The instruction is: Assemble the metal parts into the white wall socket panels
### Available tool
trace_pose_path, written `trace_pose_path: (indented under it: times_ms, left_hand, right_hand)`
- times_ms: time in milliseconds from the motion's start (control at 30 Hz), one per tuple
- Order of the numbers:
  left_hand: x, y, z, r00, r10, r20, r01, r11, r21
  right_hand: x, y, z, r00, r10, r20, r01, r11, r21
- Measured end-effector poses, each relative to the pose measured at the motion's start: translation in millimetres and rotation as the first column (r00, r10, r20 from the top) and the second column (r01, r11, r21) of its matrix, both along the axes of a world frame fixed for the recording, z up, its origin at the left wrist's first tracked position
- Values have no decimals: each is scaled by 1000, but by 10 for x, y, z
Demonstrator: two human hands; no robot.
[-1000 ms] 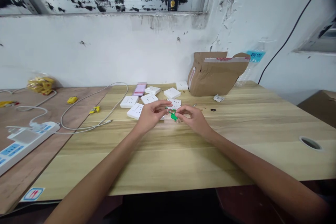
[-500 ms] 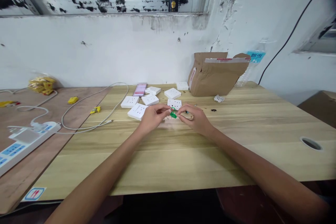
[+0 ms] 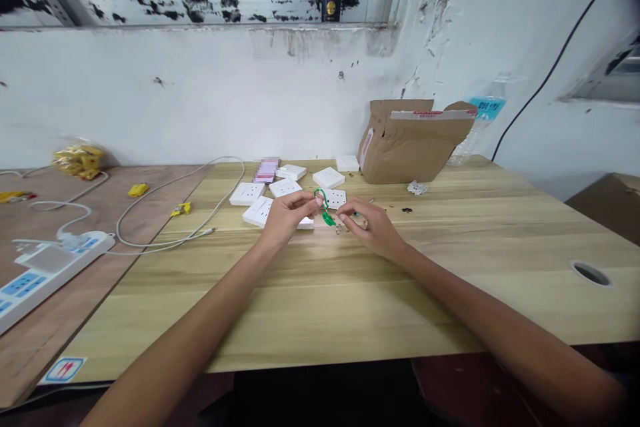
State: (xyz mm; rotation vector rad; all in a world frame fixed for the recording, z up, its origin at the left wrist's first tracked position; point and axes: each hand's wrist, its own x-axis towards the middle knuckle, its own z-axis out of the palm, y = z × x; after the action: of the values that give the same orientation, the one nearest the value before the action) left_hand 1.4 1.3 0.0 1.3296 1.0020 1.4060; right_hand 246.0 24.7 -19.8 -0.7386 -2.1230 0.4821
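My left hand [image 3: 291, 213] pinches a thin green hook-shaped loop between thumb and fingers. From it dangles a small green keychain [image 3: 329, 219], with a little shiny or clear piece at its lower end. My right hand [image 3: 367, 223] has thumb and forefinger pinched together just right of the green part; whether they grip its edge is too small to tell. White socket panels [image 3: 333, 198] lie right behind the hands. Another white panel [image 3: 305, 223] is partly covered by my left hand.
Several more white panels [image 3: 247, 194] and a purple blurred packet [image 3: 267, 170] lie at the back. A brown cardboard box [image 3: 415, 147] stands behind right. On the left are a white cable [image 3: 190, 239], yellow pieces [image 3: 139, 190] and a power strip [image 3: 47, 277].
My left hand has shifted slightly left, and the green loop now shows, with the green part hanging below it. My right hand stays almost in place.
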Motion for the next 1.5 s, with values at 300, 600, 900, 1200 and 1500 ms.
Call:
trace_pose_path:
  times_ms: [300,600,900,1200,1500]
  left_hand:
    - [-65,25,-5,997,71,-37,-69,996,53]
    - [-40,34,-40,993,-78,88,78,997,-4]
    - [-23,-5,56,983,-113,144,116,993,-14]
    - [20,-37,89,945,-91,313,142,979,-143]
    - [271,-236,134,861,-288,420,310,950,16]
  right_hand:
    - [17,1,-12,1000,21,2,-21,999,32]
    - [39,2,-12,999,42,27,-44,997,64]
    - [46,1,-9,998,42,38,-45,996,80]
    - [16,-16,-1,999,53,1,-53,994,98]
    - [-329,-228,-61,947,32,-319,-172,891,-420]
